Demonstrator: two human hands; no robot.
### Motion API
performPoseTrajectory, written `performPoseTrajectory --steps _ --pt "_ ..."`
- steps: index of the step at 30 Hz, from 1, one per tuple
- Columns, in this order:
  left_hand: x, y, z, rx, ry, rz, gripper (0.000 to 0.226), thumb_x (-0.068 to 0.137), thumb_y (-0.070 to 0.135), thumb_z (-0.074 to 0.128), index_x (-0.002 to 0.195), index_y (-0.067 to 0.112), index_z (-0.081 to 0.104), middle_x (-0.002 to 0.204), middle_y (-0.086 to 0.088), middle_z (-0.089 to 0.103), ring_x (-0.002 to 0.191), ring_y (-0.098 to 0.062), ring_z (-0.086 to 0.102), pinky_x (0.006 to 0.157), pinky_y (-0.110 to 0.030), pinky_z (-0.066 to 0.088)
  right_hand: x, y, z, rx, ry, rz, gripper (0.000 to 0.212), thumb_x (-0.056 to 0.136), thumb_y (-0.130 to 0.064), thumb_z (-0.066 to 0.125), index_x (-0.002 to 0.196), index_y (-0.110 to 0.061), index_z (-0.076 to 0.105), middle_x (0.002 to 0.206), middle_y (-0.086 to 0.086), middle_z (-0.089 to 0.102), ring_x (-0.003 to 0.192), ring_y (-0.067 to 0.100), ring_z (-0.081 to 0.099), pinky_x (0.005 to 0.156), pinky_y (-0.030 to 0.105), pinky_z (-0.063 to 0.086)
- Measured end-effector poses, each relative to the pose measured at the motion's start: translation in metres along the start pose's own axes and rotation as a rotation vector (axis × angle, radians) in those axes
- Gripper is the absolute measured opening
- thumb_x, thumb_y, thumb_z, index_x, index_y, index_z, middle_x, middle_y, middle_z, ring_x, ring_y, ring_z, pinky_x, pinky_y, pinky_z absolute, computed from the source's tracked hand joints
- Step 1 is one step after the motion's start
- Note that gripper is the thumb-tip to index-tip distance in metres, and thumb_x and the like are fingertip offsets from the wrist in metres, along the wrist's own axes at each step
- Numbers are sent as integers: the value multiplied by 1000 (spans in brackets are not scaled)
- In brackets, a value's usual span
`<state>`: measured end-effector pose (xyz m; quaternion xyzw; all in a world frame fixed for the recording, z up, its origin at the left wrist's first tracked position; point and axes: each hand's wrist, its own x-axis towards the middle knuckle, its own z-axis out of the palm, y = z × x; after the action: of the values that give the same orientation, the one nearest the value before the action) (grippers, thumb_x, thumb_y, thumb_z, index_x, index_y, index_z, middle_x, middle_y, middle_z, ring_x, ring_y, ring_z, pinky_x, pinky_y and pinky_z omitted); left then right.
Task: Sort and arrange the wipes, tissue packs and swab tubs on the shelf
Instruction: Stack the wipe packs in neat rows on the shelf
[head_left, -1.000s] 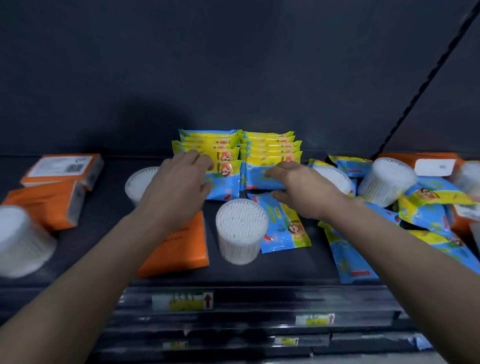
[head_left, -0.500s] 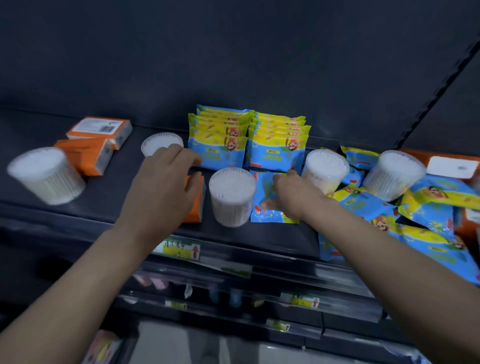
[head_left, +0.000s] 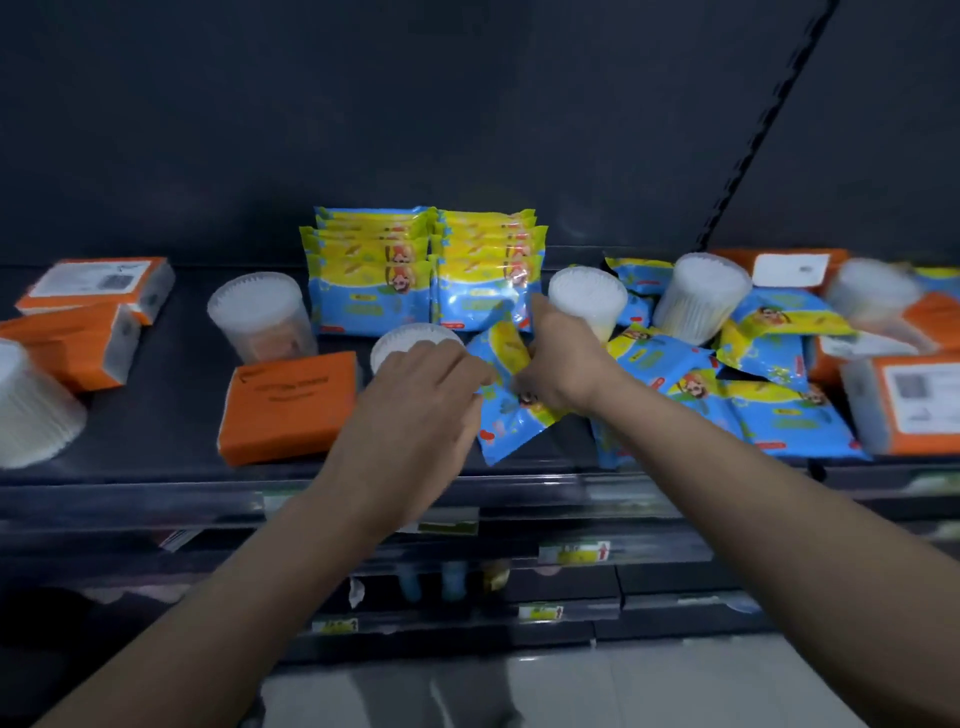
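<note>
My right hand (head_left: 563, 358) grips a blue-and-yellow wipes pack (head_left: 506, 415), lifted and tilted above the shelf front. My left hand (head_left: 415, 400) hovers over a white swab tub (head_left: 410, 340), its curled fingertips at the pack's left edge. Two neat rows of wipes packs (head_left: 426, 270) stand upright at the back. An orange tissue pack (head_left: 288, 405) lies left of my left hand, a swab tub (head_left: 260, 317) behind it. Two more tubs (head_left: 589, 299) (head_left: 698, 293) stand to the right among loose wipes packs (head_left: 727, 395).
Orange tissue packs (head_left: 88, 312) and a blurred swab tub (head_left: 31, 405) sit far left. More orange packs (head_left: 904, 400) and a tub (head_left: 872, 296) crowd the far right. The dark shelf (head_left: 171, 457) has a front rail with price labels; lower shelves show below.
My right hand has picked the loose wipes pack up off the shelf and tilted it. My left hand moved right from the orange tissue pack to the pack's edge. The camera tilted up.
</note>
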<state>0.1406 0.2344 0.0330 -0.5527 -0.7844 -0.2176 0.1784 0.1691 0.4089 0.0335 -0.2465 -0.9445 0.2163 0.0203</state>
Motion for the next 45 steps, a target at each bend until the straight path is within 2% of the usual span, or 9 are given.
performPoseTrajectory --steps 5,11,16,21,26,31,34,37,45 --pt "19 15 23 -118 -29 87 20 84 16 43 91 7 60 82 -9 57 71 -30 55 63 -38 37 -25 21 -30 207 20 18 6 65 1 61 66 -4 60 58 9 52 49 15 45 46 26 39" --pt "53 40 54 -225 -145 -3 15 83 12 63 97 7 61 95 -10 60 86 -33 59 70 -43 50 -46 74 -69 330 164 152 15 70 4 58 79 -6 65 67 7 57 55 17 49 56 36 49" --pt "88 61 87 -157 -295 -105 34 93 29 49 119 7 53 118 -11 54 104 -32 54 83 -41 46 -53 119 -91 339 252 188 24 69 2 58 85 -16 63 68 2 58 58 16 51 62 34 48" --pt "104 76 109 -72 -388 -203 43 92 43 48 110 4 54 107 -14 55 102 -30 52 75 -39 43 -59 150 -113 225 342 162 28 74 0 60 99 -13 65 80 2 61 72 19 56 63 30 46" --pt "120 96 115 -153 -343 -350 55 84 59 50 94 5 50 76 -11 50 72 -26 49 52 -33 27 -53 181 -127 244 341 139 17 78 -2 60 92 -10 64 78 4 60 72 21 55 67 35 49" --pt "129 106 120 -337 -350 -549 47 77 47 68 81 11 38 72 3 38 64 -11 38 53 -30 30 -42 196 -133 248 313 78 13 77 -6 62 87 -14 63 67 -5 54 66 19 53 62 30 43" --pt "133 108 120 -377 -324 -594 54 68 34 80 95 10 39 97 -4 43 88 -18 44 69 -31 37 -35 201 -135 292 292 36 12 76 -5 61 81 -17 62 65 -5 55 64 17 51 65 32 47" --pt "135 107 110 -555 -293 -684 64 66 22 83 111 13 38 107 -2 50 95 -19 52 68 -29 43 -29 201 -136 346 283 9 14 76 -5 59 81 -17 63 69 -1 61 64 15 52 63 29 45" --pt "130 99 57 -529 -180 -674 29 67 20 82 89 13 65 80 4 65 70 -10 59 57 -21 43 -13 169 -139 441 409 -68 16 73 -2 55 83 -11 64 74 4 65 67 14 54 60 27 45"
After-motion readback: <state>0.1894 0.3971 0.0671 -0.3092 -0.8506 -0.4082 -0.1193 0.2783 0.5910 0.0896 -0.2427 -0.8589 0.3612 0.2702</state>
